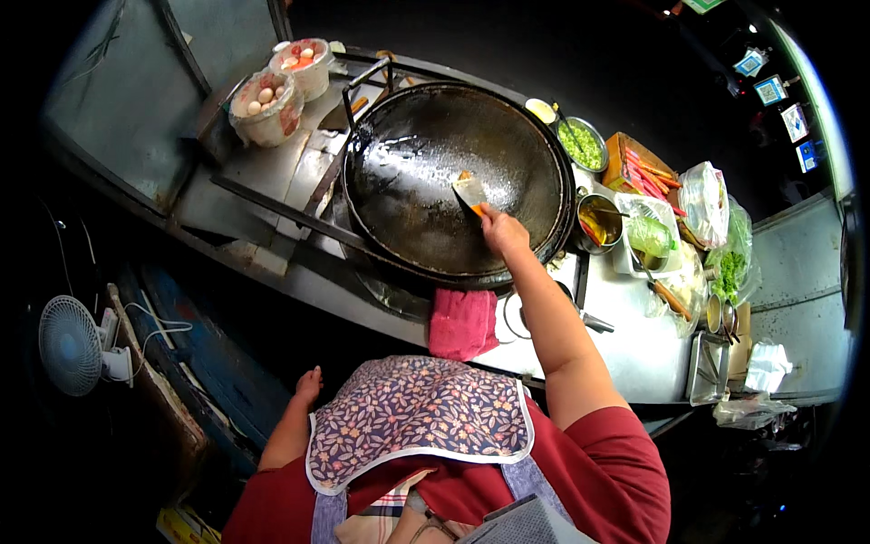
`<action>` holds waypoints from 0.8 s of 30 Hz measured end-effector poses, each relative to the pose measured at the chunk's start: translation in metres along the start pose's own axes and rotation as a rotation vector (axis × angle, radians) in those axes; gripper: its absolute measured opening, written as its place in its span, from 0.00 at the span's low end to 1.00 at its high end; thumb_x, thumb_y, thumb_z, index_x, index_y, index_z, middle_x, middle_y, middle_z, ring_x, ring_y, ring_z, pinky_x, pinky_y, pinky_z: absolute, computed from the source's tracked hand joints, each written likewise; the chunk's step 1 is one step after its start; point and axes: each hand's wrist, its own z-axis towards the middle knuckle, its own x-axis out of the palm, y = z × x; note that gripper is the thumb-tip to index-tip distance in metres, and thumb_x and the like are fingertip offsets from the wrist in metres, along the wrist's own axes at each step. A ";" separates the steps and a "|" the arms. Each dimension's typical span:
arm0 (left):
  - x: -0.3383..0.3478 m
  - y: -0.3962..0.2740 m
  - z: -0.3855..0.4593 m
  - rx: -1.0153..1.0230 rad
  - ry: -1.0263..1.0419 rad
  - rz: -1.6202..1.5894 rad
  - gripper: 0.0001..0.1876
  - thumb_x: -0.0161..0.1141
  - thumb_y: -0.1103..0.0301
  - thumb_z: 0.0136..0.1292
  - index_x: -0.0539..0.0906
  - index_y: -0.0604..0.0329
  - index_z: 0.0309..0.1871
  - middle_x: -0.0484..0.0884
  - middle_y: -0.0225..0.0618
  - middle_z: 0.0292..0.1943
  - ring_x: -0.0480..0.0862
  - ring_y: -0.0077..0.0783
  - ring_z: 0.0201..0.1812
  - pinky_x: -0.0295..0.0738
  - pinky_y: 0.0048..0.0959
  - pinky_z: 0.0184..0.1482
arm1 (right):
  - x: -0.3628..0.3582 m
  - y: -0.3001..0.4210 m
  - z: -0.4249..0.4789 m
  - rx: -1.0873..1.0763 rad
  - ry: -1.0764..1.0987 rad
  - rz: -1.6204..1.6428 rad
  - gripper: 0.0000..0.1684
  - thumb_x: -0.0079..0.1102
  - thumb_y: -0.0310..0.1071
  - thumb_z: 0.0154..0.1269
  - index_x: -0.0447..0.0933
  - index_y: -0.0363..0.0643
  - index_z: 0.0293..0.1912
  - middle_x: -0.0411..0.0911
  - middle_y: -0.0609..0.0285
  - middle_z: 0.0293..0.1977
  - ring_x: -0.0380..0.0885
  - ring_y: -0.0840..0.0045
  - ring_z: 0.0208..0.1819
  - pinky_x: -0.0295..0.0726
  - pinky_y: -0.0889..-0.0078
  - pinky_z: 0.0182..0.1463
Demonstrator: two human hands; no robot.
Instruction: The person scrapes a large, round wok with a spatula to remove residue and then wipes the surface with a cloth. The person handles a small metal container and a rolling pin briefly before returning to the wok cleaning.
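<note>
A wide, round, dark iron griddle [421, 217] with a raised rim lies before me, its surface shiny with oil. My right hand [506, 232] grips the orange handle of a flat metal scraper [470, 192], whose blade is over the right half of the griddle. At the blade's far end is a small brown bit, too small to identify. Low at my side, left of the floral apron [414, 415], hangs my left hand [310, 383]. It is in shadow, with no object visible in it, and touches nothing I can see.
Left of the griddle stand two plastic-lined buckets of eggs [265, 112]. On its right are a bowl of chopped greens [582, 144], a metal pot [598, 224] and a white plastic basket [629, 262]. A pink cloth [462, 325] hangs over the counter's front edge. A fan [71, 345] stands lower left.
</note>
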 end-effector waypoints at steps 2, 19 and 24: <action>-0.007 0.026 0.025 0.017 0.052 0.063 0.29 0.47 0.41 0.73 0.82 0.63 0.44 0.83 0.35 0.34 0.82 0.29 0.34 0.77 0.31 0.41 | 0.006 -0.007 0.009 -0.008 0.004 0.006 0.22 0.43 0.54 0.73 0.76 0.68 0.61 0.83 0.50 0.46 0.82 0.55 0.48 0.80 0.54 0.53; 0.005 0.026 -0.008 0.015 -0.006 -0.080 0.28 0.49 0.43 0.73 0.81 0.64 0.48 0.83 0.35 0.37 0.81 0.28 0.34 0.77 0.29 0.41 | 0.016 0.001 0.015 -0.008 0.012 0.106 0.23 0.46 0.52 0.73 0.74 0.65 0.63 0.82 0.54 0.43 0.80 0.62 0.44 0.78 0.59 0.47; 0.010 0.001 -0.014 0.023 -0.025 -0.125 0.28 0.50 0.44 0.74 0.81 0.65 0.50 0.82 0.36 0.39 0.82 0.29 0.37 0.78 0.30 0.44 | -0.015 -0.058 0.003 0.053 0.080 0.629 0.21 0.51 0.43 0.74 0.77 0.54 0.63 0.72 0.72 0.23 0.62 0.90 0.16 0.61 0.80 0.18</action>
